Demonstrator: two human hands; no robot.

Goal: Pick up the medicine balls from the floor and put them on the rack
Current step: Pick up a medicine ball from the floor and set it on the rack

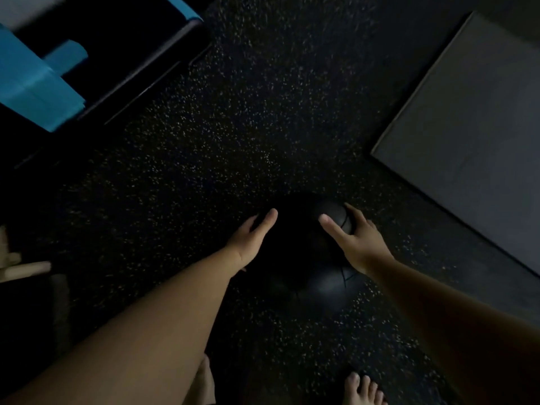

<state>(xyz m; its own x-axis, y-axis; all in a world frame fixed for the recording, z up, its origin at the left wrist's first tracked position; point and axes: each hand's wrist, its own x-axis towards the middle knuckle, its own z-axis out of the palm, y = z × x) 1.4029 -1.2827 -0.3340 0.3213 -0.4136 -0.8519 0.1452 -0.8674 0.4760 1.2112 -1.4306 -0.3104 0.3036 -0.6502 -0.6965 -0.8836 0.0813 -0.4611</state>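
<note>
The black medicine ball [330, 283] sat on the speckled floor [233, 127] between both hands. The left hand [251, 241] lay open, fingers straight against the ball's left side. The right hand [358, 244] rested spread on its upper right, thumb outstretched, not clenched.

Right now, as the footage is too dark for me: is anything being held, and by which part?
The medicine ball, between both hands: left hand at its left side, right hand spread over its upper right. Lifted or not, I cannot tell.
</note>
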